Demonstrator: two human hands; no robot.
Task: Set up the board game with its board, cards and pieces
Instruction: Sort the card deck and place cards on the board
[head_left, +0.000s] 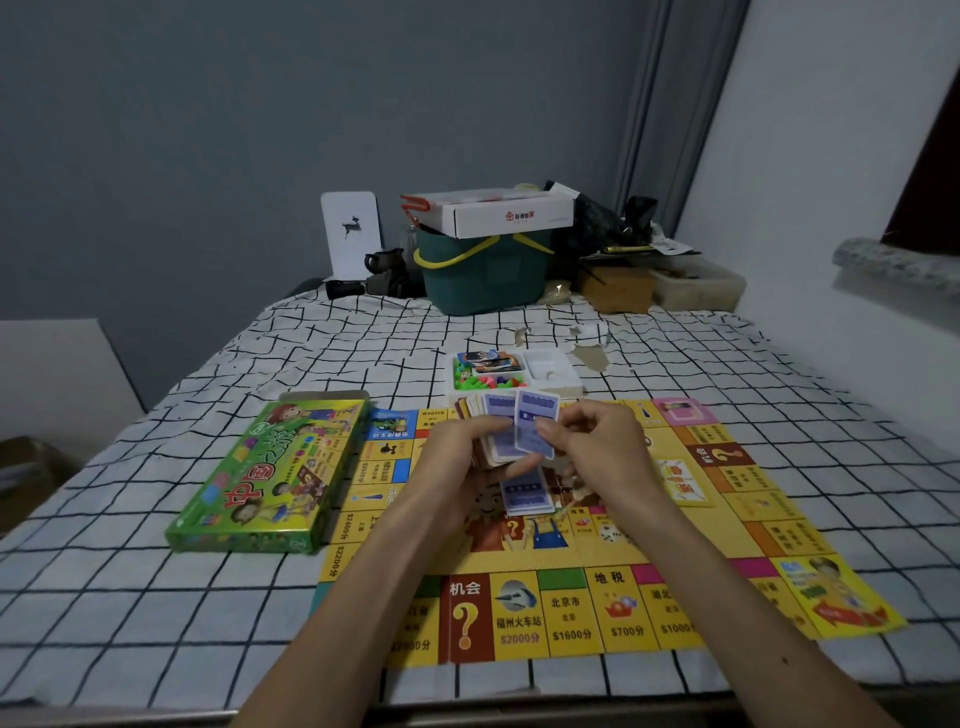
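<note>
The yellow game board (675, 519) lies flat on the checked cloth. Above its middle my left hand (457, 467) holds a fanned stack of cards (491, 415). My right hand (597, 447) pinches one purple-backed card (535, 428) at the front of that fan. A small pile of purple cards (527, 496) lies on the board below my hands. The green game box (270, 478) rests left of the board. Behind the board sits a white tray (561, 382) with coloured pieces (488, 382) and more cards (488, 361).
At the far end of the table stand a green basket (483, 275) with a white carton on top, a white deer card (350, 234), dark bags, a wooden box (615, 288) and a clear container (696, 288). Paper scraps (589, 356) lie near the tray.
</note>
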